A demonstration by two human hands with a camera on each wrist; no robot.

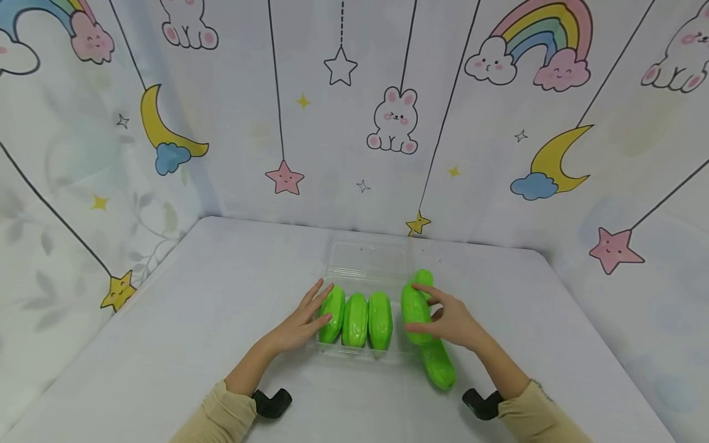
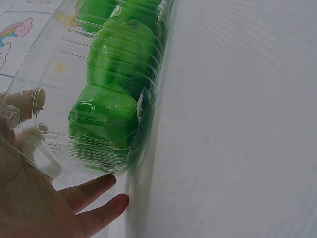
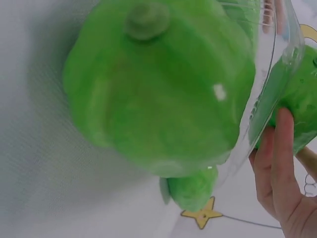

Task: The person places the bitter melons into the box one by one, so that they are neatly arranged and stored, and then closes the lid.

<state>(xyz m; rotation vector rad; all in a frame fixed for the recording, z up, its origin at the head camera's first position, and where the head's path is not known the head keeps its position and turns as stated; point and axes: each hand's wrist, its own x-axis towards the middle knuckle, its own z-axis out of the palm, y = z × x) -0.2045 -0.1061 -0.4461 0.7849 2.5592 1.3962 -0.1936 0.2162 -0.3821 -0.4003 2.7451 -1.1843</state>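
A clear plastic box (image 1: 354, 353) with its lid (image 1: 368, 258) folded back holds a row of three bright green toy cucumbers (image 1: 355, 320). My left hand (image 1: 296, 323) rests at the box's left side, fingers spread and nearly straight, its thumb over the leftmost cucumber (image 1: 331, 315). In the left wrist view, two fingertips (image 2: 111, 181) reach to the box's lower corner. My right hand (image 1: 455, 321) grips another cucumber (image 1: 415, 312) between thumb and fingers, over the right end of the box. This held cucumber (image 3: 299, 94) shows behind the clear wall in the right wrist view.
Right of the box, one more cucumber (image 1: 439, 366) lies on the white tabletop (image 1: 221, 283) towards the front. Another cucumber (image 1: 424, 277) lies further back, partly hidden behind the held one. A printed cloth (image 1: 332, 123) hangs behind the table.
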